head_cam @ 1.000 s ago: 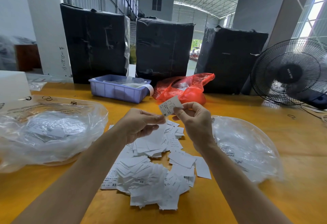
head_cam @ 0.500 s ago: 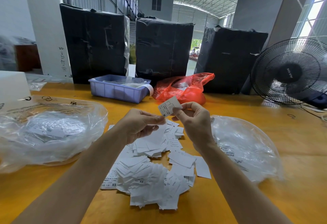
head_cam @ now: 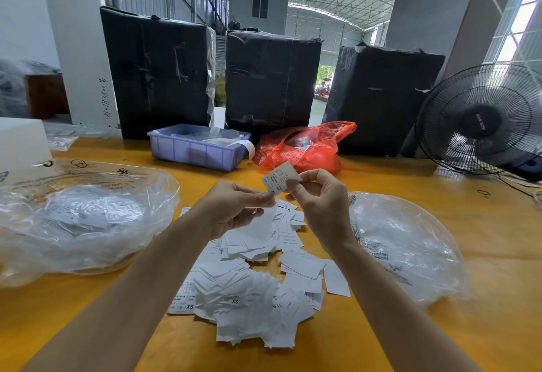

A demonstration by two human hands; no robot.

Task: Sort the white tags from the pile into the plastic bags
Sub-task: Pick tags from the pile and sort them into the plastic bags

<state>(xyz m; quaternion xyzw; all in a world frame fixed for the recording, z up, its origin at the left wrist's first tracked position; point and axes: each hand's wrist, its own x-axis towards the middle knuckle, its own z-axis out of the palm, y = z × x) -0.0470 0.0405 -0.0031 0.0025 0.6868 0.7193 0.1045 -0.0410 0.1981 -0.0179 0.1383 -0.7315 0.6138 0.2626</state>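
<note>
Both hands pinch one tag (head_cam: 281, 177): right grip (head_cam: 319, 195) at its right edge, left grip (head_cam: 234, 207) at its lower corner, above the pile (head_cam: 258, 277). Misreading its size would likely send it into the wrong bag (head_cam: 407, 242).

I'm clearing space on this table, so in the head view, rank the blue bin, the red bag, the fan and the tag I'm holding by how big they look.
1. fan, largest
2. blue bin and red bag, too alike to rank
3. held tag, smallest, though nearest the camera
</note>
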